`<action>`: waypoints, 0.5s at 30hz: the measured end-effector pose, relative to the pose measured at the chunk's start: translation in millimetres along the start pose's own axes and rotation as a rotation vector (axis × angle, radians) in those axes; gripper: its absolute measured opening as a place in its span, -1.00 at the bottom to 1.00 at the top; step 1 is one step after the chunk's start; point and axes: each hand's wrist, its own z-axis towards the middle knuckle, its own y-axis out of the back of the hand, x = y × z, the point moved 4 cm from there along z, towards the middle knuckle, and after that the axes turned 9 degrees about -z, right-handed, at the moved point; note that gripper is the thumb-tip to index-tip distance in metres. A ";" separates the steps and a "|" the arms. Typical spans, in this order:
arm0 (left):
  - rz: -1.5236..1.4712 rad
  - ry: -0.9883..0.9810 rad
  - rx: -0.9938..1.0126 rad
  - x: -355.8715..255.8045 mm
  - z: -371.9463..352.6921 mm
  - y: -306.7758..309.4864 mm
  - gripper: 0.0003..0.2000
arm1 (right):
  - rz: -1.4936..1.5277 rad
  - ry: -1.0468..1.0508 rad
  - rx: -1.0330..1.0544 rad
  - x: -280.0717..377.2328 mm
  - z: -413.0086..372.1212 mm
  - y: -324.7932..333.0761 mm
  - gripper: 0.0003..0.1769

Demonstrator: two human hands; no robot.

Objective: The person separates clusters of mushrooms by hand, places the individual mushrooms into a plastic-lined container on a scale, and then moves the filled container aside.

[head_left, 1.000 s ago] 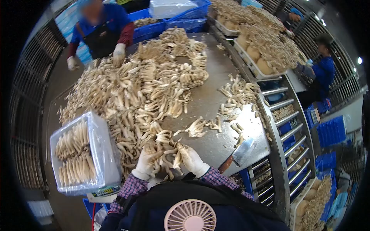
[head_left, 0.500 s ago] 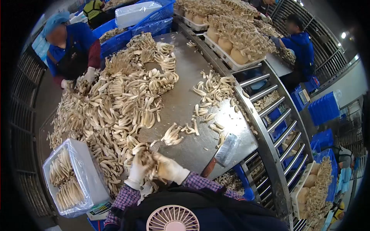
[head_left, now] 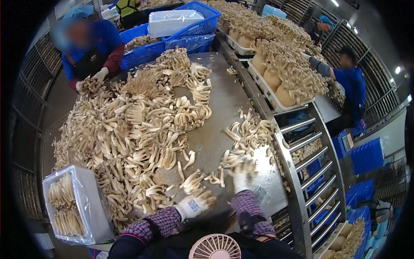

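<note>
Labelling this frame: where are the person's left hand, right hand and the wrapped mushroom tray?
left hand (head_left: 194, 206): head view, back of glove.
right hand (head_left: 240, 176): head view, blurred glove.
wrapped mushroom tray (head_left: 95, 207): head view, film-covered side wall.

No legible text, number, brand or sign is present in the view. The white glove (head_left: 189, 210) on the left hand (head_left: 196, 205) carries a blue printed mark on its back. The mark is too small and too blurred to read.
</note>
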 end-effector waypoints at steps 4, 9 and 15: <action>0.079 0.239 0.017 71.0 18.2 26.4 -0.64 | 1.647 -0.380 -0.671 -1.7 57.0 66.4 -0.28; -0.065 0.692 -0.239 165.4 -81.2 42.9 -0.57 | 1.090 -0.566 -0.955 -65.3 163.4 -32.0 -0.36; -0.283 0.588 -0.423 102.1 -100.3 123.3 -0.35 | 1.776 -0.816 -0.230 -171.8 157.3 -183.5 -0.32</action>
